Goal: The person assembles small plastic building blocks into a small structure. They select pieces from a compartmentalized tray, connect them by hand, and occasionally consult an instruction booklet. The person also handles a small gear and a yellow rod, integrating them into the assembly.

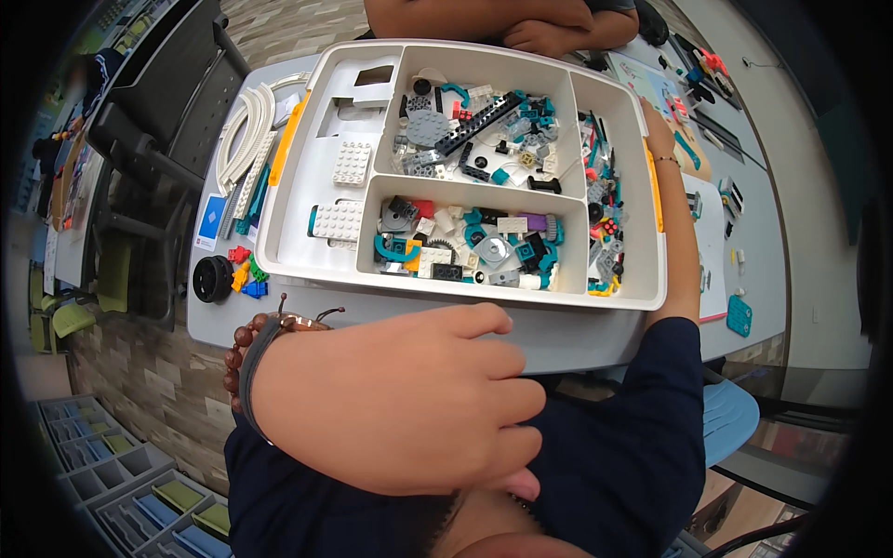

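Observation:
My left hand (400, 400) hovers in front of the table's near edge, back upward, a beaded bracelet at its wrist. Its fingers are curled in toward the palm, and the palm side is hidden. Beyond it, a white sorting tray (446, 290) holds building bricks in compartments. Grey plates and a long black beam (479, 124) lie in the far middle one; white, teal and purple pieces (512, 225) fill the near one. My right arm reaches along the tray's right side, with my right hand (659, 135) by the far right corner, its fingers mostly hidden.
White curved tracks (244, 130), a black wheel (212, 278) and small coloured bricks (247, 272) lie left of the tray. On the right are an open booklet (709, 251) and a teal plate (739, 316). Another person's folded arms (521, 28) rest at the far edge. A black chair (153, 139) stands left.

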{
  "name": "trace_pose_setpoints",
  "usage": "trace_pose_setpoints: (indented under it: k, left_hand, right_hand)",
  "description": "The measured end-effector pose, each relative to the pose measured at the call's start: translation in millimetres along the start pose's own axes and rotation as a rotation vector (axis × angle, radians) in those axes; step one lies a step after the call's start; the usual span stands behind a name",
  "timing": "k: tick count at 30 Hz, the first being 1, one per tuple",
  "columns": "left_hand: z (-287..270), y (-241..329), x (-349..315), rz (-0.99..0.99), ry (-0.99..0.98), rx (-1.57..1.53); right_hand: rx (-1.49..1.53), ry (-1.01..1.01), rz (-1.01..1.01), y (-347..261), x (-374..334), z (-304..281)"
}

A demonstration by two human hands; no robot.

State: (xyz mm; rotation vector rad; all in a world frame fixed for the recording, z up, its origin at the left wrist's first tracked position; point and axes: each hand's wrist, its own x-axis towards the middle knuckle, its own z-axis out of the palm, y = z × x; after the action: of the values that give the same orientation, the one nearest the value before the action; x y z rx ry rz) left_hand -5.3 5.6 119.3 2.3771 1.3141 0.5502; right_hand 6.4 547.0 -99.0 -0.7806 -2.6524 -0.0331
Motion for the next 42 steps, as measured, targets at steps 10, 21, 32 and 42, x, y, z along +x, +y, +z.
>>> trace_pose_setpoints:
  k: [10,21,32,42]
  left_hand:
    - [9,5,12,0.045,0.526,0.246]
    - [28,-16,9,0.425,0.402,-0.988]
    - [21,-8,47,0.173,0.704,-1.087]
    - [22,-36,33,0.430,0.384,-1.055]
  right_hand:
    - [0.509,-0.012,0.389,25,-1,-16]
    - [0.621,0.287,0.816,79,8,-37]
    - [0.689,0.202,0.725,82,16,-39]
    - [0.129,0.187,0.889,165,-27,-51]
